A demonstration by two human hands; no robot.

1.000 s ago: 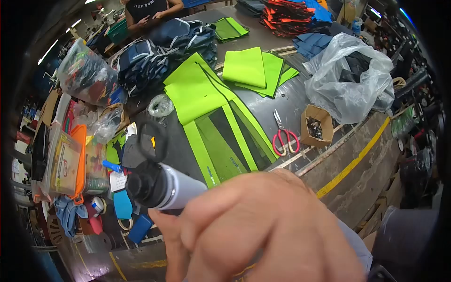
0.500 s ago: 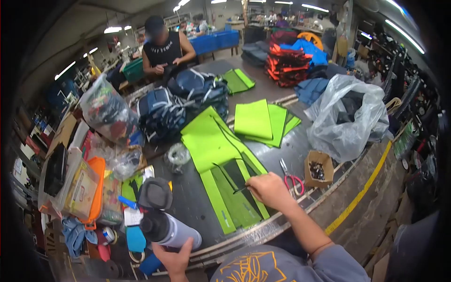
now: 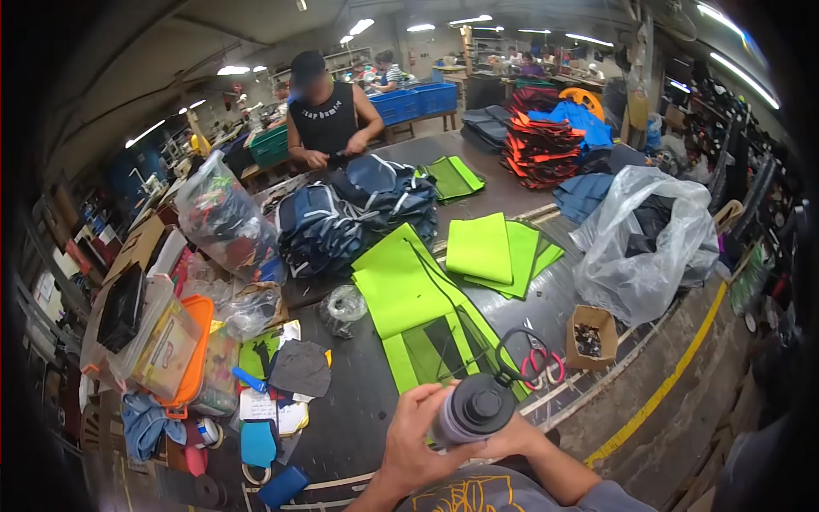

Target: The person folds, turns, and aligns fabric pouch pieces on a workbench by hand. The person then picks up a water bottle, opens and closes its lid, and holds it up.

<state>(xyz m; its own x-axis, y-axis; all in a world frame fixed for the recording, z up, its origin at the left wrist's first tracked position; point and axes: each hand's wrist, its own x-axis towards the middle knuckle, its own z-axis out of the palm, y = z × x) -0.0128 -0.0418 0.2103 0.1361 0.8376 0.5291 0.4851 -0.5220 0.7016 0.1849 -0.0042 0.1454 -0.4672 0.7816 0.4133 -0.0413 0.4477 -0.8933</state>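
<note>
A grey drink bottle with a black lid and a black carry loop is held up close in front of my body, tilted so its lid faces me. My left hand wraps its left side. My right hand is closed against its right side, with the fingers partly hidden behind the bottle. Just beyond lies a lime-green fabric piece with dark mesh panels and black edging, partly covered by the bottle. Red-handled scissors lie to the right of the lid.
Folded green pieces, a small cardboard box and a clear plastic bag are on the right. Dark blue bags are piled at the back, where a co-worker stands. Plastic bins and a dark cloth occupy the left.
The bottle has moved from the left side of the table to in front of me. My right hand has let go of a thin black item over the green fabric and joined my left at the bottle.
</note>
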